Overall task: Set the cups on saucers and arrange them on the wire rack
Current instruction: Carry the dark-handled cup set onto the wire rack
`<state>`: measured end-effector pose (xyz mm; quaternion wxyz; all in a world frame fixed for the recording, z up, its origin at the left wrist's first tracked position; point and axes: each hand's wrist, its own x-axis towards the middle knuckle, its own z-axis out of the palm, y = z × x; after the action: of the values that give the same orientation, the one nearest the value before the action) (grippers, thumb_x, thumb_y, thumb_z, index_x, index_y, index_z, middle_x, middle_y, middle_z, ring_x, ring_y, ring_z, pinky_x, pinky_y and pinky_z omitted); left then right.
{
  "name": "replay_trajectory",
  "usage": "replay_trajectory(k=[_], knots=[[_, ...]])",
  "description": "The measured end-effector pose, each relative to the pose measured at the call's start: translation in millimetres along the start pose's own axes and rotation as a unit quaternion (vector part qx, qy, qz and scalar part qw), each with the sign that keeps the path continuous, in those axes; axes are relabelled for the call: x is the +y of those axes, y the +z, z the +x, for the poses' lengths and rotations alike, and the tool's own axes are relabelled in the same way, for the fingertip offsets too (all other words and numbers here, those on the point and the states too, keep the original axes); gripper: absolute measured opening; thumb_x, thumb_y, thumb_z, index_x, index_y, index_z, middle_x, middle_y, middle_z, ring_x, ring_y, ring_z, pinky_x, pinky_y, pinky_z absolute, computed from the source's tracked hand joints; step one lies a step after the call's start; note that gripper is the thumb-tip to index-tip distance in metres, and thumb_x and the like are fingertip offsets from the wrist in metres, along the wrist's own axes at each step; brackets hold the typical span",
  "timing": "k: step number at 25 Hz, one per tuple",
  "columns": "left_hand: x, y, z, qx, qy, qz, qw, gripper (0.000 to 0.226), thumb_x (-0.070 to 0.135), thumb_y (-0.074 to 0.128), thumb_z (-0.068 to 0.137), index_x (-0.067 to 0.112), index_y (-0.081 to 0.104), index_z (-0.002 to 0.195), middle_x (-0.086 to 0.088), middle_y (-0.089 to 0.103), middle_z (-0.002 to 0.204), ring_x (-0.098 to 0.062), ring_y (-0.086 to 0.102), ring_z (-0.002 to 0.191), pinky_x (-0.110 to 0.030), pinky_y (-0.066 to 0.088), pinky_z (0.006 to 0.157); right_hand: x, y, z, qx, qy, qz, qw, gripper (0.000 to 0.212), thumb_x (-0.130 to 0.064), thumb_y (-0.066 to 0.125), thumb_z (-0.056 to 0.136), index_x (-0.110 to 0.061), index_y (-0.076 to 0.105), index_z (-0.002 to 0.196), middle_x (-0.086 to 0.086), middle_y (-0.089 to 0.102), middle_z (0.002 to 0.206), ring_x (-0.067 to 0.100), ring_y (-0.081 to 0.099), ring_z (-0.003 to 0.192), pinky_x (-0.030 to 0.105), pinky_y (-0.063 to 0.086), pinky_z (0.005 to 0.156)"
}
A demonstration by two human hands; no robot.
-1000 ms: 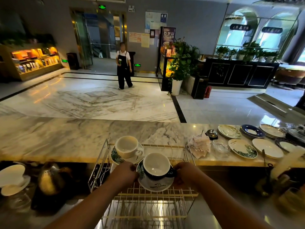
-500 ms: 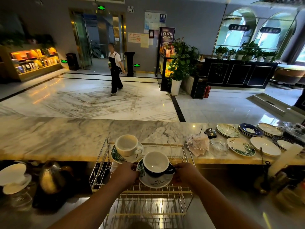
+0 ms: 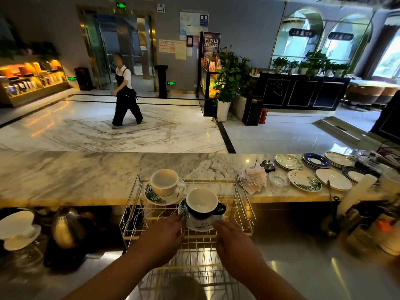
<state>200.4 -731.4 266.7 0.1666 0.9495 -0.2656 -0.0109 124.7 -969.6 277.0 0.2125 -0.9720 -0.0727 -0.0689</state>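
fingers of the left hand (image 3: 161, 233) reach to the left rim of the leaf-printed white saucer (image 3: 195, 224), their tips touching it; whether they pinch the rim cannot be told. fingers of the right hand (image 3: 234, 241) lie together, pointing at the saucer's near right rim, and contact there is hard to make out. on this saucer stands one dark-blue cup with a white inside (image 3: 203, 205), handle to the right. the saucer rests on the top of the gold wire rack (image 3: 243, 198), near its middle.

just far and left of it, also on the rack, sits a second pair: one white ceramic cup (image 3: 165, 182) on one white saucer with green leaf print (image 3: 159, 197). two cups and two saucers on the rack in all.

along the marble counter (image 3: 86, 176) to the right lie about seven plates or plate stacks (image 3: 304, 180), the farthest right ones cut off and blurred, with one clear glass ashtray (image 3: 278, 179) and a heap of paper slips (image 3: 253, 179). at the near left a gold metal kettle (image 3: 67, 230) is dim. both forearms run out of the bottom edge.
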Motion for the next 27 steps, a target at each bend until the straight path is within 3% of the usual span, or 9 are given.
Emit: replay_trajectory(k=[3,7,13,27], knots=[[-9.7,9.3,-4.4,-0.051,0.040,0.062,0.996,0.062,0.053,0.028,0.105,0.030,0.023,0.162,0.001,0.019,0.173,-0.016,0.018,0.158,-0.031,0.012,0.122,-12.0,13.1,1.1,-0.066,-0.067,-0.070,0.993,0.058,-0.040,0.034,0.104,-0.023,0.023,0.158,0.000,0.022,0.169,0.018,0.018,0.154,0.026,0.013,0.112],[-15.2,14.8,-1.7,-0.058,0.056,0.084,0.993,0.068,0.058,0.018,0.102,0.028,0.018,0.163,0.001,0.013,0.173,-0.012,0.011,0.158,-0.029,0.001,0.121,-12.2,21.4,4.6,-0.105,-0.061,-0.106,0.987,0.068,-0.054,0.030,0.102,-0.020,0.017,0.160,0.002,0.016,0.170,0.018,0.010,0.155,0.028,0.004,0.112],[-6.4,19.3,14.6,-0.058,0.060,0.080,0.993,0.070,0.059,0.024,0.101,0.028,0.015,0.164,-0.001,0.011,0.174,-0.016,0.012,0.159,-0.030,0.004,0.120,-2.9,16.5,15.6,-0.123,-0.029,-0.124,0.984,0.076,-0.063,0.028,0.099,-0.020,0.015,0.160,0.003,0.013,0.170,0.022,0.007,0.156,0.034,0.009,0.117],[26.5,38.3,97.6,-0.068,0.016,0.074,0.995,0.077,0.058,0.030,0.098,0.020,0.018,0.164,-0.010,0.016,0.173,-0.026,0.017,0.158,-0.040,0.015,0.126,40.0,-1.8,78.7,-0.151,0.025,-0.154,0.976,0.078,-0.054,0.038,0.102,-0.011,0.011,0.160,0.011,0.010,0.170,0.027,0.008,0.156,0.045,0.022,0.121]])
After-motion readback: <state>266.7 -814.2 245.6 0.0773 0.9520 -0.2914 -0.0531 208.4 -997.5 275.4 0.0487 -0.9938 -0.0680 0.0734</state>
